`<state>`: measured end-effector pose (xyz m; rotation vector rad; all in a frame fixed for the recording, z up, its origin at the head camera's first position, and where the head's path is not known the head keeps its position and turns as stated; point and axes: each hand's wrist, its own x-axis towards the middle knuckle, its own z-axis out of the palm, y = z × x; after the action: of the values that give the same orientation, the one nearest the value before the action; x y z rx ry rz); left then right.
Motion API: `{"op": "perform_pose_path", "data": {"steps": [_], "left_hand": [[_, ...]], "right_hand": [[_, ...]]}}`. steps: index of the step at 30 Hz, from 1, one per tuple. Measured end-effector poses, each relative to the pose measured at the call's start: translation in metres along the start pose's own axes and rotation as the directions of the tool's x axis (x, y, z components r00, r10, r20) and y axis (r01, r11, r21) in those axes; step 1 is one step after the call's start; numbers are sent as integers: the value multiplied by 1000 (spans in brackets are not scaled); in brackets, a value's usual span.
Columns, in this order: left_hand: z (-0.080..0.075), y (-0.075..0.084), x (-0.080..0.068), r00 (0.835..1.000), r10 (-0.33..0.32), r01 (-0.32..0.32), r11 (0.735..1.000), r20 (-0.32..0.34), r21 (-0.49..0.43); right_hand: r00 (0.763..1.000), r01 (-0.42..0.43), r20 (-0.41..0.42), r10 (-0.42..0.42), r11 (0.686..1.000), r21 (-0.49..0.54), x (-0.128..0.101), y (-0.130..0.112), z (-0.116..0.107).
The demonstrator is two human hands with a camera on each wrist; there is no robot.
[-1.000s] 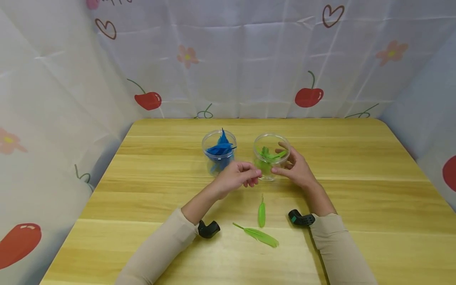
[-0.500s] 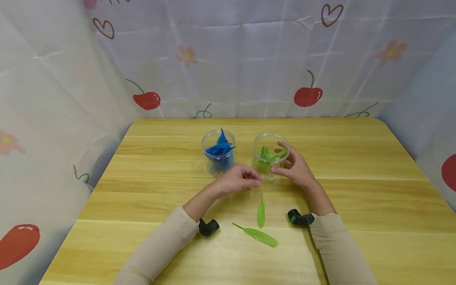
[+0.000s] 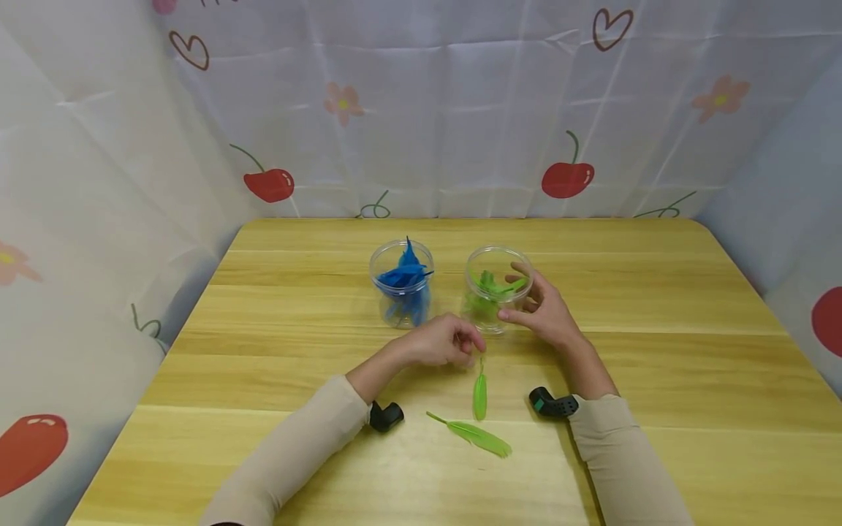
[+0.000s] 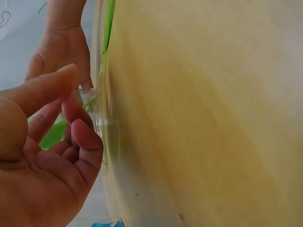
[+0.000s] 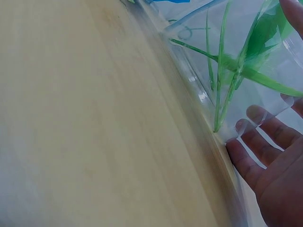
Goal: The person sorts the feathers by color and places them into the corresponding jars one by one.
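Note:
My left hand [image 3: 442,341] hovers low over the table, fingers loosely bent. Its fingertips are beside the quill of a small green feather [image 3: 480,398]; in the left wrist view thumb and index finger stand a little apart with nothing visible between them. A second green feather [image 3: 479,437] lies slantwise nearer the front. My right hand [image 3: 547,310] holds a clear plastic jar [image 3: 498,252] from its right side, thumb in front and fingers behind. Inside that jar are several green feathers [image 5: 258,47], their quills showing through the wall in the right wrist view.
Left of the green-feather jar stands another clear jar [image 3: 401,245] with blue feathers [image 3: 404,275], some poking above its rim. Both jars rest on a wooden table [image 3: 296,277], whose far edge meets a printed curtain [image 3: 447,109]. Wrist cameras [image 3: 387,416] sit at both cuffs.
My left hand has moved down from beside the green-feather jar to the small feather's quill. My right hand stays on its jar. Both loose feathers keep their places.

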<state>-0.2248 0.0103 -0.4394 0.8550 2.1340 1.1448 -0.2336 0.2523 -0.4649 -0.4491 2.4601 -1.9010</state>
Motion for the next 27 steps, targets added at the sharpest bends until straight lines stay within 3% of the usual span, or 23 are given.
{"op": "perform_pose_path", "data": {"steps": [5, 13, 18, 27], "left_hand": [[3, 0, 3, 999, -24, 21, 991, 26, 129], [7, 0, 5, 997, -32, 8, 953, 75, 302], [7, 1, 4, 997, -10, -18, 939, 79, 344], [7, 2, 1, 995, -48, 11, 925, 87, 379]], "right_hand": [[1000, -2, 2, 2, 1000, 2, 0, 0, 0], [1000, 5, 4, -5, 1000, 1, -2, -1, 0], [1000, 8, 4, -8, 1000, 7, -2, -2, 1], [1000, 12, 4, -12, 1000, -2, -1, -2, 1]]}}
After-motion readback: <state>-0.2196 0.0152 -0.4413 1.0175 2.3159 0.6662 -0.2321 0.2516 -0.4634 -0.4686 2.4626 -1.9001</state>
